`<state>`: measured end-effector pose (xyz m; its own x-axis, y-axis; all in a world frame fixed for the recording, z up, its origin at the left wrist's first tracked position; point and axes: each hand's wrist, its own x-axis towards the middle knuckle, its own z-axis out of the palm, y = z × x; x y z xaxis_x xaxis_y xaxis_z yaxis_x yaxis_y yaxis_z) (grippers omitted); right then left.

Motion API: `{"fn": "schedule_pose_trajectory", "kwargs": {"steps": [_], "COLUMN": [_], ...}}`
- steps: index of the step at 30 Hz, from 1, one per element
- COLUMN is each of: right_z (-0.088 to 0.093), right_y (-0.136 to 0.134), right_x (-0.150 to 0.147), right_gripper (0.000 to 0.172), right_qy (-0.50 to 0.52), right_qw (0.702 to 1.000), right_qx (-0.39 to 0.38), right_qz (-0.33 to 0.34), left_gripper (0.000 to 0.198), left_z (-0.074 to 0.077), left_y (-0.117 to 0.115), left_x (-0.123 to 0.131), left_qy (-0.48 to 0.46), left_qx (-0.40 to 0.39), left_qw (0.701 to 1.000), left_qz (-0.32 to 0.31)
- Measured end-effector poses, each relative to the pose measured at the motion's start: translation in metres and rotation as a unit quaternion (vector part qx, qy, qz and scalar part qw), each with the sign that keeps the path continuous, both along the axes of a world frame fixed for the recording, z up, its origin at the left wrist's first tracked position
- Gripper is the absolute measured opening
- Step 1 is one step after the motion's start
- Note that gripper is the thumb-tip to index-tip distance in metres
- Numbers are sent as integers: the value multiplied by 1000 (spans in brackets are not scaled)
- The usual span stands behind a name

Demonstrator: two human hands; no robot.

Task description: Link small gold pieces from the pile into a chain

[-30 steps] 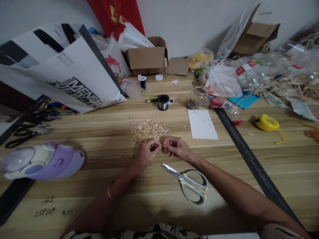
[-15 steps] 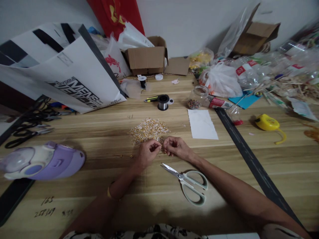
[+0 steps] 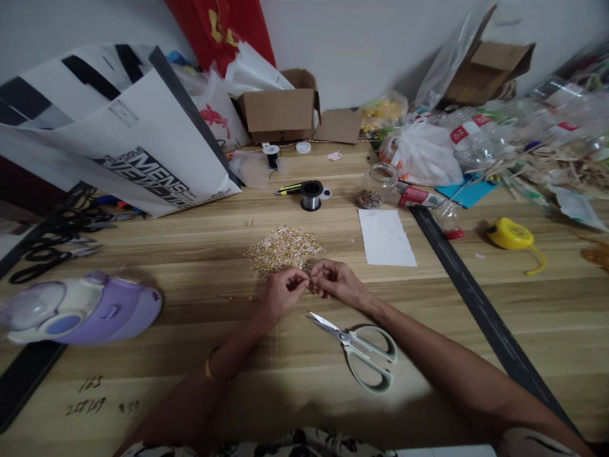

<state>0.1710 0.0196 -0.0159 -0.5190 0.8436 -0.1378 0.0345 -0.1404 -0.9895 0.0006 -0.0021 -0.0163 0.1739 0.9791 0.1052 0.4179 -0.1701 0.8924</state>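
My left hand (image 3: 285, 289) and my right hand (image 3: 337, 280) meet at the near edge of a pile of small gold and clear beads (image 3: 285, 247). Fingers and thumb are pinched together on both hands, the tips almost touching. Whatever lies between them is too small to make out. A faint thin strand seems to hang below my left hand. Just below my right hand lies a pair of scissors (image 3: 356, 349) with pale green handles, its blades slightly apart and pointing up left. A few loose gold beads (image 3: 251, 298) are left of my left hand.
Behind the pile stand a wire spool (image 3: 311, 195), a cutter knife (image 3: 289, 188) and a jar of beads (image 3: 372, 187). White paper (image 3: 387, 237) and a yellow tape measure (image 3: 511, 233) lie right. A purple bottle (image 3: 95, 308) and black-handled scissors (image 3: 50, 257) are left.
Both hands stay almost in the same place, with only a very slight shift of the fingers. Everything else on the table looks the same.
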Motion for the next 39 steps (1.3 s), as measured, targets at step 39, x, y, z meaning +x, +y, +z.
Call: {"fn": "schedule_pose_trajectory", "kwargs": {"steps": [39], "right_z": [-1], "right_y": [6], "right_x": [9], "right_gripper": [28], "right_qy": [34], "right_qw": [997], "right_qx": [-22], "right_qz": [67], "left_gripper": [10], "left_z": [8], "left_y": [2], "left_x": [-1], "left_qy": [-85], "left_qx": [-95], "left_qw": [990], "left_qz": [-54]}}
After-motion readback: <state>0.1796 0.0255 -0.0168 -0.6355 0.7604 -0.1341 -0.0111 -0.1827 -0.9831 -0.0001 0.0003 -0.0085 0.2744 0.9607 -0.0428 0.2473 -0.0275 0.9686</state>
